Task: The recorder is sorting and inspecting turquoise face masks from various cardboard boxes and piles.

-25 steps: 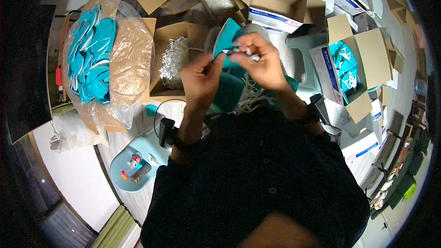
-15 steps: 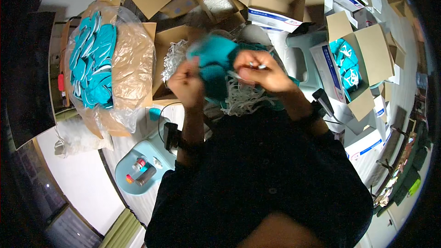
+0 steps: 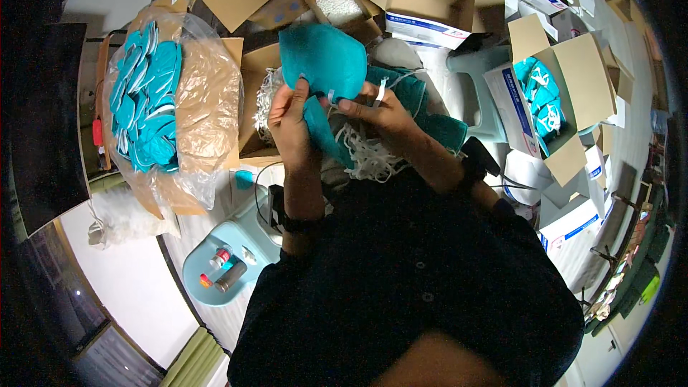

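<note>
A teal face mask [image 3: 322, 57] is held up in front of me, its broad cup facing me. My left hand [image 3: 292, 120] pinches its lower edge with thumb and fingers. At the mask's lower right edge, my right hand [image 3: 389, 116] grips it too, and a short white strap [image 3: 380, 92] sticks up between its fingers. Small pale tabs show along that lower edge. Below my hands lies a tangle of white straps [image 3: 369, 156], with another teal piece [image 3: 322, 127] beside it. More teal masks [image 3: 443, 129] lie just right of my right hand.
Left stands a plastic-lined carton [image 3: 208, 93] with a heap of teal masks [image 3: 147, 93]. An open box [image 3: 566, 93] at right holds strapped masks. White straps fill a carton [image 3: 251, 64] ahead. A blue stool [image 3: 197, 251] bears small containers; another stool [image 3: 491, 111] stands right.
The mask, blurred and lower before, is now raised and steady with its cup spread towards me. My hands have come closer together, my left moving slightly right.
</note>
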